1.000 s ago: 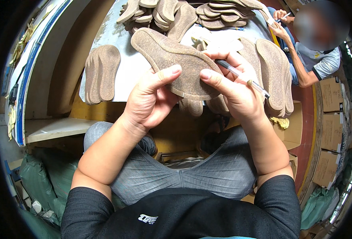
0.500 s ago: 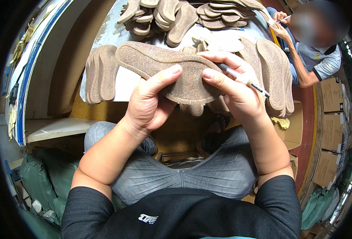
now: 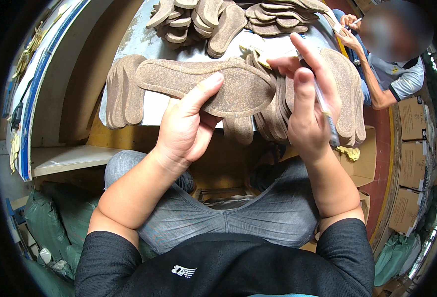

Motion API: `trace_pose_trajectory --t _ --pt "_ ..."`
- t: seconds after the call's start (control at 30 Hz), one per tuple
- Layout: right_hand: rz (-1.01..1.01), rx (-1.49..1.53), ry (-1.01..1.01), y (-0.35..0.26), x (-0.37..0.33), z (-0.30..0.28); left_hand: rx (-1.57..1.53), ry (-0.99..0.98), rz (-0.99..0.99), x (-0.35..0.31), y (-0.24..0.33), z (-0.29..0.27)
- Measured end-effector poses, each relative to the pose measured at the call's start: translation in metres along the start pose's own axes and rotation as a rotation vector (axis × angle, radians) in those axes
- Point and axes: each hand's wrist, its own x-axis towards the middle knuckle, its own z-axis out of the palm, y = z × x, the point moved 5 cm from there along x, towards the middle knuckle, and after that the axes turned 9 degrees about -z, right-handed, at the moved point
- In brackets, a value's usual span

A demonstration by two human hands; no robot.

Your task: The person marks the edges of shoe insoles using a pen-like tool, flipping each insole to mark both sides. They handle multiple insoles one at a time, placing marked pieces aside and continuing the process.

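Note:
My left hand (image 3: 186, 126) grips a brown speckled cork insole (image 3: 245, 91) by its near edge, thumb on top and fingers underneath. The insole lies sideways over the table's front edge, its wider end toward the right. Just right of it, my right hand (image 3: 311, 111) is raised off the insole with a pen (image 3: 323, 101) held in it. That hand's index finger points up and away, and the pen slants along the palm, slightly blurred. Behind and below the held insole, more insoles (image 3: 238, 129) stick out past the table edge, partly hidden.
Insoles stand in a row (image 3: 124, 91) at the left and a stack (image 3: 342, 94) at the right. Piles (image 3: 226, 29) lie at the back of the table (image 3: 136, 37). A co-worker (image 3: 389, 74) sits far right, also holding a pen. Cardboard boxes (image 3: 410, 161) line the right.
My right hand has let go of the insole and lifted away to the right, its pen swinging more upright. The insole has tilted and shifted slightly left in my left hand.

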Motion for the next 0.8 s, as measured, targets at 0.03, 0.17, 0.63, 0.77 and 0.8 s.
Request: trace_pose_trajectory --t 0.03,0.17,0.63,0.77,0.8 --pt "-0.054 -0.040 -0.049 -0.007 0.001 -0.002 0.025 0.023 0.016 -0.001 0.000 -0.001" --pt "0.020 -0.107 -0.143 -0.024 -0.004 0.005 0.123 0.065 0.082 -0.004 -0.002 0.003" --pt "0.107 0.043 -0.006 -0.013 -0.010 0.020 0.029 -0.024 0.039 -0.015 -0.016 0.021" --pt "0.080 0.028 -0.011 -0.012 -0.009 0.018 0.047 -0.018 0.052 -0.016 -0.018 0.023" --pt "0.095 0.038 -0.008 -0.012 -0.010 0.017 0.039 -0.018 0.048 -0.016 -0.019 0.023"
